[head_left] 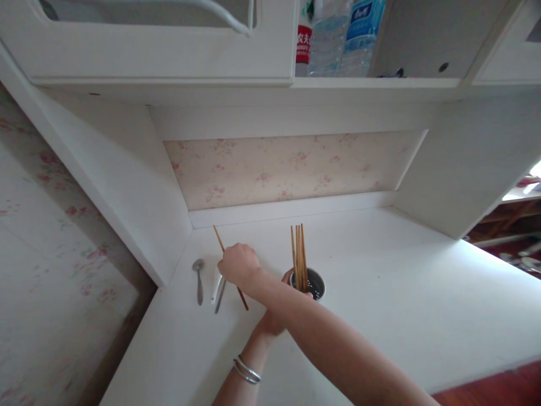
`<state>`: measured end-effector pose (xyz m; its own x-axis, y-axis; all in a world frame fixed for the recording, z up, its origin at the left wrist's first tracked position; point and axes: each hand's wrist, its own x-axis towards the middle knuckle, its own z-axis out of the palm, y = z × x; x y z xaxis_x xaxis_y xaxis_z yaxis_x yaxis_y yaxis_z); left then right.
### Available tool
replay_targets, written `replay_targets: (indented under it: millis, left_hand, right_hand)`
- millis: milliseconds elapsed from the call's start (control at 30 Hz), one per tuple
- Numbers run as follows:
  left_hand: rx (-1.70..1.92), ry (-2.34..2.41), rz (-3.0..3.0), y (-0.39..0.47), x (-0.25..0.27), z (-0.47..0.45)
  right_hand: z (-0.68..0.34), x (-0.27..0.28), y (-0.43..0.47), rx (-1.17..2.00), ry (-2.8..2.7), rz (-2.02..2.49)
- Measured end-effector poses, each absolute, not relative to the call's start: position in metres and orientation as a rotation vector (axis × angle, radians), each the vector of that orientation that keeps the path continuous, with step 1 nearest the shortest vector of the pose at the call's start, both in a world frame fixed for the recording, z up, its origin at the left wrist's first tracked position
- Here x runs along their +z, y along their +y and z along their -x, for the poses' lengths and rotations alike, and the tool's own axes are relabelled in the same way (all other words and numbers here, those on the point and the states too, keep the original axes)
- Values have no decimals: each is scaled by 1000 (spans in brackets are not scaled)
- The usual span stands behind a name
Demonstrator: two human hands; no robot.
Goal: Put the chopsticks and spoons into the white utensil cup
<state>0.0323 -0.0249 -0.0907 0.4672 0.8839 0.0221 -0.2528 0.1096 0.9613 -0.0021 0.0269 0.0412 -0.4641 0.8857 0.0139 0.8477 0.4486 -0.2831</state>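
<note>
My right hand (240,263) crosses over my left arm and is closed on a wooden chopstick (218,237), whose ends stick out above and below the fist. Lower down, my left hand (273,323), with bangles on the wrist, grips a dark round utensil holder (316,282) with a pale rim and small holes. Several chopsticks (300,254) stand upright in that holder. Left of the right hand lies a metal spoon (199,282). Beside it are a white utensil (216,288) and a metal handle (220,295), both partly hidden by the right hand.
The white tabletop (380,299) runs back to a low ledge and a floral wall panel (279,169). Side panels rise left and right. Overhead, a shelf cabinet (169,56) holds plastic bottles (329,39). Red flooring (499,386) shows at lower right.
</note>
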Motion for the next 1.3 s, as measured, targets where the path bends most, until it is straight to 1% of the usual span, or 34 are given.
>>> replay_targets:
  millis: [100,167,300,433,600,733,900,1167,1300]
  left_hand:
    - [964,681,-1193,-24,-90,-26]
    - [988,717,-1231,-25,-83,-25]
    - [1019,703,-1292,-28,-68,-32]
    - [1056,631,-1212,-29,-67,-39]
    - [1042,597,-1150,-28,-68,-41]
    - [1044,569,-1161,-28,-65,-41]
    - [1057,602,-1173,-26,-70,-41]
    - [1072,585,-1161,-25,-71,-41]
    - [1065,592,-1175,-25,-70,-40]
  right_hand:
    - [-14,61,18,250,-2362,1480]
    - [-31,71,8,253,-2177,1359]
    - [-77,81,-9,491,-1763,1093]
    - [-129,75,-13,682,-1421,1001]
    - [-185,48,-4,639,-1149,1108]
    - [-205,15,0,639,-1170,1212]
    - [-202,-16,-1,680,-1327,1303]
    - [-199,-26,-10,697,-1573,1260]
    - [-203,-34,-10,794,-1557,1220]
